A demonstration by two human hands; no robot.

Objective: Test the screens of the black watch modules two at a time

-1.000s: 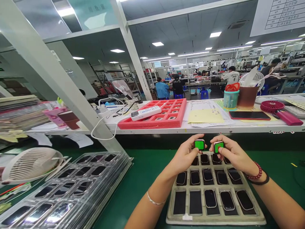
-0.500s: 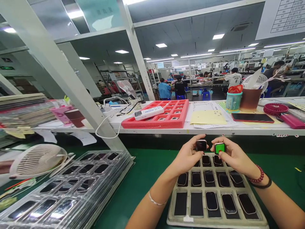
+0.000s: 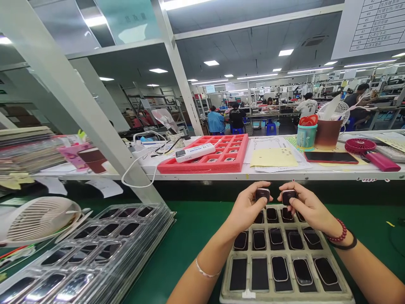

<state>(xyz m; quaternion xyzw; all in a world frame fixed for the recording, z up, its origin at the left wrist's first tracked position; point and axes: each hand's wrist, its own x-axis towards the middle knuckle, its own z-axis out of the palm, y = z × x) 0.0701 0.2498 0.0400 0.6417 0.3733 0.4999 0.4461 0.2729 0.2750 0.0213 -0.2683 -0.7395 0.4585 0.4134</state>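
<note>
My left hand point(image 3: 249, 207) pinches a smartwatch case point(image 3: 262, 194) without a strap, its dark screen facing me. A second smartwatch case point(image 3: 288, 196), also dark on its face, is gripped by my right hand point(image 3: 305, 204), with the thumb over its lower edge. Both are held up side by side, slightly apart, above the far rows of a beige tray point(image 3: 248, 261). Several more watch cases lie in the tray's slots, such as a silver-rimmed one point(image 3: 280, 269) in the near row. The two near-left slots hold no watch, only dark lining.
Stacked clear plastic trays point(image 3: 139, 245) of watch faces stand on the green mat at left, beside a white fan point(image 3: 41, 221). On the shelf ahead are a red foam tray point(image 3: 202, 166), yellow paper point(image 3: 274, 157), a phone point(image 3: 330, 158) and a pink fan point(image 3: 360, 145).
The watch in my right hand has gone from a bright green screen to a dark one. Both hands stay raised over the tray, and the view has shifted slightly.
</note>
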